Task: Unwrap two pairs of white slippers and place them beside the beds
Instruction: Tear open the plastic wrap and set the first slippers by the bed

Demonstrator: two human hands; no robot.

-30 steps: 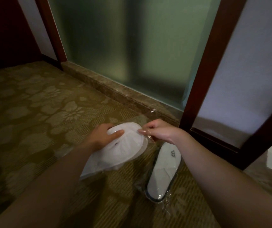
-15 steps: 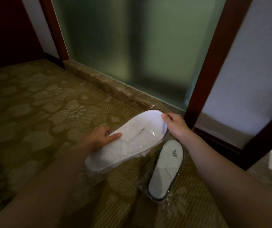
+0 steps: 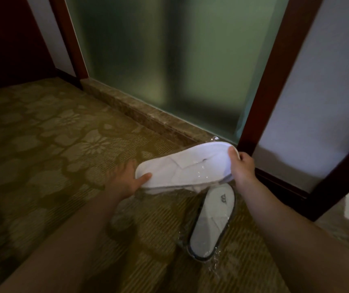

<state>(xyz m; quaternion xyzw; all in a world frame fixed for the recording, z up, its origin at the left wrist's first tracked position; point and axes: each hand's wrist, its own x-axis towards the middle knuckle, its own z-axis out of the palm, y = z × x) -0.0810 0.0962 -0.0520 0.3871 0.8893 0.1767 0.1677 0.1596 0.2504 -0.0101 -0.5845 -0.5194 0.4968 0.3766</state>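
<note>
Past our right hand [image 3: 242,166] the stone sill [image 3: 139,112] and dark wooden door frame [image 3: 272,77] hem us in closely; left of our left hand [image 3: 128,179] the patterned carpet [image 3: 42,144] lies open. We hold a white slipper pair [image 3: 187,167] above the floor, left thumb and fingers pinching one end, right hand gripping the other. It looks flat and creased, with glossy film on it. Below our right wrist a second wrapped pair [image 3: 211,223] lies on the carpet in clear plastic, dark-edged, bearing a small logo.
</note>
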